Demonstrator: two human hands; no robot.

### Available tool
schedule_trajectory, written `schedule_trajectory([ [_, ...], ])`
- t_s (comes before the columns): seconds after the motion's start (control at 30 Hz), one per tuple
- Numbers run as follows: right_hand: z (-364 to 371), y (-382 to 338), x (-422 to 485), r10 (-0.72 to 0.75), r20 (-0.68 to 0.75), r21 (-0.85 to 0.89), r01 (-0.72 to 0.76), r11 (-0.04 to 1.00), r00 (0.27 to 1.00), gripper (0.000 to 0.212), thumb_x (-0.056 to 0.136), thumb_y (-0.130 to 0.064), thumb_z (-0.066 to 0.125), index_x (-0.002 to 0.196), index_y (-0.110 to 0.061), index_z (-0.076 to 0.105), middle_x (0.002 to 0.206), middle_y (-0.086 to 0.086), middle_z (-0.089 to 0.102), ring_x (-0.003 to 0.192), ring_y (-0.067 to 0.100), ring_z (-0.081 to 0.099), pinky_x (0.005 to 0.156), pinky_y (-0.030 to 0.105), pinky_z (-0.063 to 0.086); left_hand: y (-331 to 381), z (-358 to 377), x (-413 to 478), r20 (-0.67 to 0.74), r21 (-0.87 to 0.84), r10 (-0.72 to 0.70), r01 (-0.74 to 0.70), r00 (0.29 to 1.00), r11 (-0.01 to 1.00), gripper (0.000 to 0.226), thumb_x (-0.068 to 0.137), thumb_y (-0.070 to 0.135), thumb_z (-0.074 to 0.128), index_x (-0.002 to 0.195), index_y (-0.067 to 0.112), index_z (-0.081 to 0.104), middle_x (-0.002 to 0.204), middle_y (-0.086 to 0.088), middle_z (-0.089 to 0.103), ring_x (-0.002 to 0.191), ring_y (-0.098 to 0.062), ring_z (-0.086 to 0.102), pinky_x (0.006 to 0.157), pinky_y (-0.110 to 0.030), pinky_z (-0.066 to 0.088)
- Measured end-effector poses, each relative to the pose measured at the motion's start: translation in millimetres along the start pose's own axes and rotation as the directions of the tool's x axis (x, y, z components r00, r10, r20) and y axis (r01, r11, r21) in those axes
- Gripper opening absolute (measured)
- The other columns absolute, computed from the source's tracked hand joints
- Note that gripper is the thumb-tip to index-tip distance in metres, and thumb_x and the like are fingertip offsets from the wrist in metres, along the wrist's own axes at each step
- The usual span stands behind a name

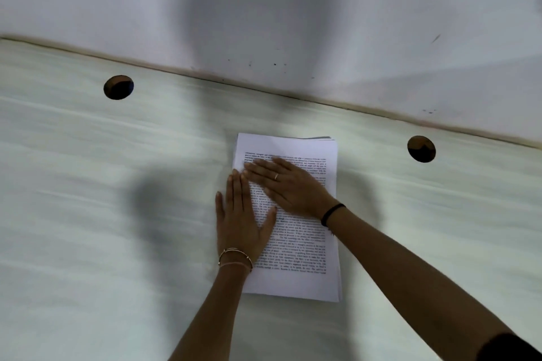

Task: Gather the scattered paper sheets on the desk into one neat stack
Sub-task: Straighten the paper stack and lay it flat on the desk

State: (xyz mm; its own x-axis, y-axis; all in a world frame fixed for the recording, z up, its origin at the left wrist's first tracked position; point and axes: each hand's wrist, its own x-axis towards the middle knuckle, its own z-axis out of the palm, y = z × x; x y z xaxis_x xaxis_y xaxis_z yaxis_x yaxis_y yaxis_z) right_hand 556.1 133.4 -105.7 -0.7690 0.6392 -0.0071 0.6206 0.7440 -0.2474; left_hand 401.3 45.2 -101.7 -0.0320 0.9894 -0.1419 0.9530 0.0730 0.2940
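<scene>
Left hand point(239, 220), right hand point(289, 184), flat on paper stack point(305, 278)

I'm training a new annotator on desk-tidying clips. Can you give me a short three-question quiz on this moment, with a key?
1. True or false: loose sheets lie scattered across the desk away from the paper stack.
2. Which hand wears a ring? A) left hand B) right hand C) neither
3. Fill in: the desk has ___ round cable holes in view.

Key:
1. False. Only the one stack shows, its edges nearly even, with a few sheets peeking out at the far edge.
2. B. The right hand lies flat on the printed top sheet, ring on one finger; the left hand rests flat over the stack's left edge.
3. Two: the left hole and the right hole.
</scene>
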Motion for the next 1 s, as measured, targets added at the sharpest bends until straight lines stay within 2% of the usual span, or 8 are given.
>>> schedule_trajectory([
  [0.1, -3.7, 12.8, 30.5, -0.032, -0.002, -0.01, 0.032, 0.999, 0.999, 0.05, 0.104, -0.03, 0.029, 0.152, -0.021, 0.021, 0.159, -0.003, 0.02, 0.149, 0.011, 0.012, 0.122, 0.036, 0.009, -0.6, 0.0, 1.6, 0.0, -0.009, -0.021, 0.021, 1.0, 1.0, 0.092, 0.086, 0.069, 0.027, 0.15, 0.009, -0.002, 0.159, -0.006, -0.001, 0.147, -0.016, -0.003, 0.121, -0.042, 0.006],
  [0.27, -6.5, 24.0, 67.1, 0.088, -0.014, -0.001, -0.088, 0.996, 0.996, 0.051, 0.104, -0.031, 0.026, 0.153, -0.02, 0.019, 0.16, -0.004, 0.02, 0.148, 0.011, 0.015, 0.121, 0.037, 0.015, 1.3, -1.8, 2.3, -0.007, -0.03, -0.029, 0.029, 1.0, 0.999, 0.091, 0.086, 0.068, 0.029, 0.15, 0.01, 0.0, 0.159, -0.005, 0.0, 0.147, -0.016, -0.001, 0.12, -0.041, 0.006],
  [0.4, -6.8, 24.8, 76.2, 0.17, -0.043, 0.015, -0.169, 0.985, 0.985, 0.052, 0.104, -0.031, 0.024, 0.153, -0.018, 0.016, 0.16, -0.002, 0.017, 0.149, 0.012, 0.011, 0.122, 0.038, 0.009, 1.0, -1.9, 2.9, -0.013, -0.015, -0.026, 0.026, 1.0, 1.0, 0.091, 0.086, 0.068, 0.028, 0.15, 0.01, 0.0, 0.159, -0.005, 0.0, 0.147, -0.016, -0.002, 0.12, -0.041, 0.006],
  [0.5, -4.8, 9.6, 52.7, 0.27, -0.088, 0.049, -0.267, 0.962, 0.959, 0.053, 0.104, -0.032, 0.023, 0.153, -0.014, 0.015, 0.161, 0.002, 0.013, 0.149, 0.013, 0.006, 0.123, 0.037, 0.007, -0.1, -2.2, 1.3, -0.013, -0.012, -0.019, 0.019, 1.0, 1.0, 0.091, 0.086, 0.068, 0.027, 0.15, 0.009, -0.001, 0.159, -0.006, 0.001, 0.147, -0.017, -0.001, 0.12, -0.041, 0.006],
  [0.67, -2.2, -1.9, -27.3, 0.295, -0.08, 0.079, -0.289, 0.954, 0.952, 0.054, 0.104, -0.03, 0.028, 0.154, -0.016, 0.012, 0.162, -0.002, 0.008, 0.149, 0.008, 0.002, 0.123, 0.035, 0.007, 0.1, -2.3, 0.6, 0.001, -0.011, -0.014, 0.014, 1.0, 1.0, 0.091, 0.086, 0.067, 0.029, 0.15, 0.009, -0.001, 0.159, -0.007, 0.0, 0.148, -0.019, -0.001, 0.12, -0.044, 0.009],
  [0.77, -3.7, 16.9, -27.6, 0.43, -0.134, 0.1, -0.419, 0.902, 0.893, 0.055, 0.103, -0.033, 0.027, 0.154, -0.017, 0.013, 0.162, -0.001, 0.009, 0.149, 0.009, 0.005, 0.123, 0.035, 0.008, 0.0, -1.3, 1.0, 0.005, -0.014, -0.009, 0.009, 1.0, 1.0, 0.091, 0.086, 0.068, 0.027, 0.15, 0.01, -0.003, 0.159, -0.006, -0.003, 0.148, -0.018, -0.003, 0.121, -0.042, 0.006],
  [0.87, -7.7, 46.0, -19.3, 0.609, -0.178, 0.15, -0.591, 0.793, 0.773, 0.055, 0.102, -0.038, 0.022, 0.153, -0.016, 0.02, 0.16, 0.001, 0.018, 0.148, 0.013, 0.014, 0.122, 0.038, 0.009, -0.8, -0.5, 0.9, 0.005, -0.039, -0.009, 0.009, 1.0, 0.999, 0.091, 0.086, 0.069, 0.027, 0.15, 0.012, -0.005, 0.159, -0.004, -0.005, 0.147, -0.018, -0.004, 0.12, -0.04, 0.002],
  [1.0, -8.3, 60.0, -14.7, 0.666, -0.178, 0.069, -0.666, 0.743, 0.724, 0.055, 0.102, -0.035, 0.019, 0.153, -0.015, 0.016, 0.161, 0.002, 0.016, 0.149, 0.015, 0.011, 0.121, 0.047, 0.008, -1.1, 0.7, 1.7, -0.01, -0.05, -0.017, 0.016, 1.0, 0.999, 0.091, 0.085, 0.07, 0.025, 0.15, 0.014, -0.008, 0.159, -0.002, -0.007, 0.147, -0.016, -0.006, 0.12, -0.039, 0.0],
])
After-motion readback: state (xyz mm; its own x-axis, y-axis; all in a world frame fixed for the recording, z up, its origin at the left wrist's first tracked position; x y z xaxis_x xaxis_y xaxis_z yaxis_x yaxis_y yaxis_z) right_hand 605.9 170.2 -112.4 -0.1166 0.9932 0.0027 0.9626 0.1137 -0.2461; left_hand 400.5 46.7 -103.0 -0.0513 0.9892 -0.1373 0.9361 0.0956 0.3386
